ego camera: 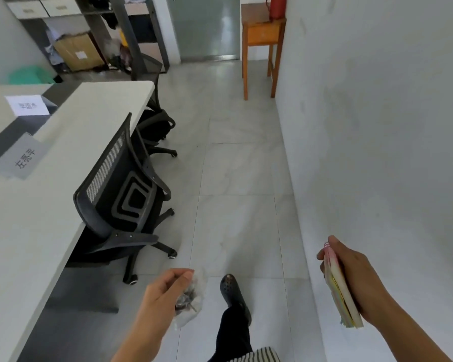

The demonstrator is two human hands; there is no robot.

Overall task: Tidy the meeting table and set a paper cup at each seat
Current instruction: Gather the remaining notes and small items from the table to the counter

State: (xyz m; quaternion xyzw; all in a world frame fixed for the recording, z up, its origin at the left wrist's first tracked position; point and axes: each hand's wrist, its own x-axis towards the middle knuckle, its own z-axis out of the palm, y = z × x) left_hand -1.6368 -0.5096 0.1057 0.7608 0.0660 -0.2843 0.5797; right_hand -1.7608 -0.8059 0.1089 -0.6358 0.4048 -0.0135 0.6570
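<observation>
A crumpled clear bag (pixel 191 299) of scraps is pinched in the curled fingers of the left hand (pixel 165 291) at 6 o'clock, and a stack of booklets (pixel 338 291) is clamped in the right hand (pixel 351 278) at 4 o'clock; the meeting table (pixel 37 218) lies at 9 o'clock, with no paper cup seen. Scraps could be spilled if the light pinch is loosened mid-stride.

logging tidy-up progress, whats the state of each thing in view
left hand: grips a clear bag of scraps
right hand: holds a stack of booklets
near chair: pushed in at the table
far chair: pushed in too
near name card: on the table
far door: looks shut
</observation>
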